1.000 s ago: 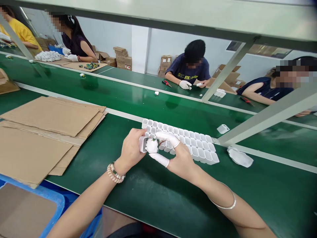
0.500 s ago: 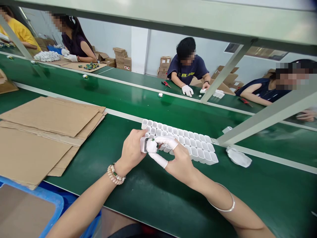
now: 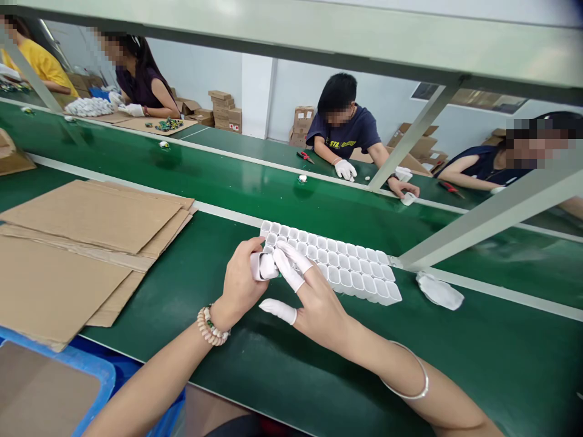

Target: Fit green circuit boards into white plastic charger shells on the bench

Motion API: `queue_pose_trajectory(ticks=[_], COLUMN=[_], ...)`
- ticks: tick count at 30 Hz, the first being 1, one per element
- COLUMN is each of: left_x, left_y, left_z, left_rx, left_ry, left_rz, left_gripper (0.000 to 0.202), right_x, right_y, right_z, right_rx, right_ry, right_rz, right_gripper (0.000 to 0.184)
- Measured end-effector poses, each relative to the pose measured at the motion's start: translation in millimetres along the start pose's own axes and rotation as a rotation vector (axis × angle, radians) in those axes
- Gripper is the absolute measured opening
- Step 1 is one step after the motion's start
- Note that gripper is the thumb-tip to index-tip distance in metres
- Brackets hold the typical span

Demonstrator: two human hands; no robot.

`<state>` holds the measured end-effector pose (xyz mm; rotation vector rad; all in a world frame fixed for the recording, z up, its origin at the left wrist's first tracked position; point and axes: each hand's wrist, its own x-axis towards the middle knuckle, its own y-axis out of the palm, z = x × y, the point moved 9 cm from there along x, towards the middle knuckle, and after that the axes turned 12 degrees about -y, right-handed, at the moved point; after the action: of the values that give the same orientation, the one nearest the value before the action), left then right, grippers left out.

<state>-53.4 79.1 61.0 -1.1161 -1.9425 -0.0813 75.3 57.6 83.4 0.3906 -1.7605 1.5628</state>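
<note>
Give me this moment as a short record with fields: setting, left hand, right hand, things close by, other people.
setting: green conveyor table
left hand: left hand grips a small white housing
right hand: right hand, white finger cots on thumb and two fingers, fingertips against the housing
close by: block of white housings in rows just beyond the hands; cardboard sheets on the person's left; white scrap on the right
other people: four seated on the far side, one with a white glove

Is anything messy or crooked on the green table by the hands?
Mostly tidy. The white cases stand in neat rows. One crumpled white piece lies alone to the right of them, apart from the block, and the cardboard sheets on the left are stacked unevenly, edges fanned out. The left hand holds one white case.
</note>
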Motion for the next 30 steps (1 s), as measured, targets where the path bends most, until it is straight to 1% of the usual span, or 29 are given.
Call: queue_pose_trajectory(ticks=[5,10,15,19,21,23,25,27,28,30], left_x=[-1,-4,-6,-6,-6,-6,-6,-5,-4,3], left_y=[-0.8,-4.9,-2.8,-1.9,-1.1,3.5,13.2,24.3,29.1,34.9], left_z=[6,3,0,2,4,6,8,10,12,20], left_rx=[0.014,-0.020,-0.065,-0.103,-0.115,-0.131,-0.163,-0.203,-0.215,-0.210], left_ry=[-0.022,0.014,0.030,0.009,0.004,0.003,0.025,0.063,0.074,0.065], left_rz=[-0.038,-0.097,-0.074,-0.050,-0.043,-0.011,0.055,0.130,0.159,0.185], left_gripper=[0.058,0.057,0.060,0.062,0.065,0.069,0.076,0.087,0.093,0.100], right_x=[1,0,-5,-4,-2,-1,-3,-4,-3,1], right_y=[8,18,34,36,33,27,19,14,13,13], right_z=[3,9,15,16,15,12,5,-5,-13,-37], right_rx=[-0.049,-0.100,-0.105,-0.073,-0.048,-0.019,-0.002,0.011,0.018,0.031], right_ry=[-0.026,-0.052,-0.073,-0.077,-0.089,-0.096,-0.092,-0.060,-0.031,0.065], right_rz=[0.029,0.046,0.058,0.037,0.003,-0.068,-0.166,-0.223,-0.222,-0.160], right_gripper=[0.087,0.093,0.095,0.092,0.088,0.077,0.063,0.052,0.048,0.043])
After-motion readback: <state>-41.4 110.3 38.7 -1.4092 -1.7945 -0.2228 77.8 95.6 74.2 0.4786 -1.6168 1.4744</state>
